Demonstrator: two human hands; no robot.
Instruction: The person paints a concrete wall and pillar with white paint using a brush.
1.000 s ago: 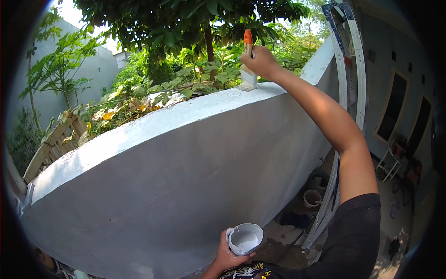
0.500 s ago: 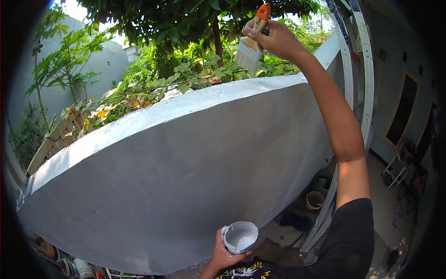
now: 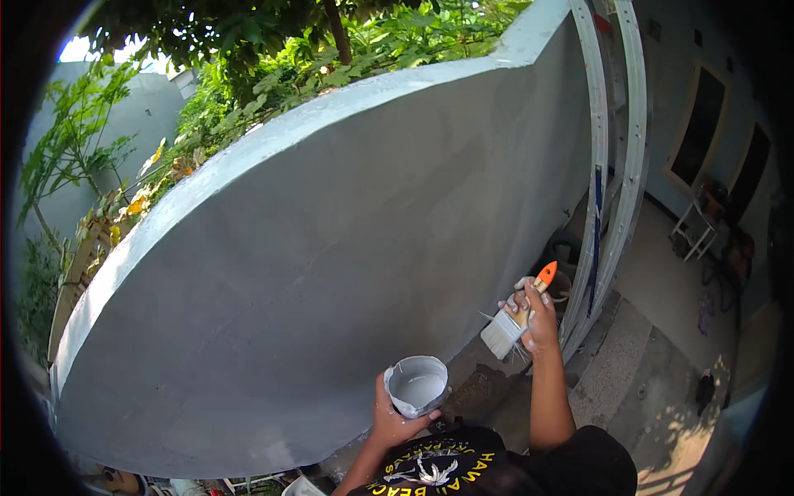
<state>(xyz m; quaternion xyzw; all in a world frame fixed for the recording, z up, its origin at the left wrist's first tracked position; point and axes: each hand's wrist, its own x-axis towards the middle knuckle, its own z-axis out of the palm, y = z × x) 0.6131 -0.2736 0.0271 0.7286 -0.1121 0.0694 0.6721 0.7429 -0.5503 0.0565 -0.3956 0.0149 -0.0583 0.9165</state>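
In my right hand is a wide paintbrush with a wooden handle tipped in orange. Its pale, paint-coated bristles point down and to the left, with some stray hairs sticking out. My left hand grips a ragged-rimmed paint cup from its left side and underneath. White paint shows at the bottom of the cup, and its walls are smeared. The brush is to the right of the cup and a little higher, apart from it. White paint spots my right fingers.
A grey plastered wall with a pale painted top curves across ahead of me. Plants crowd behind it. A metal ladder leans at the right. A bucket stands near its foot, and a chair farther right.
My right hand has come down with the brush from above the wall's top to near the cup's right. The view has tilted downward and turned right. Both hands keep their hold.
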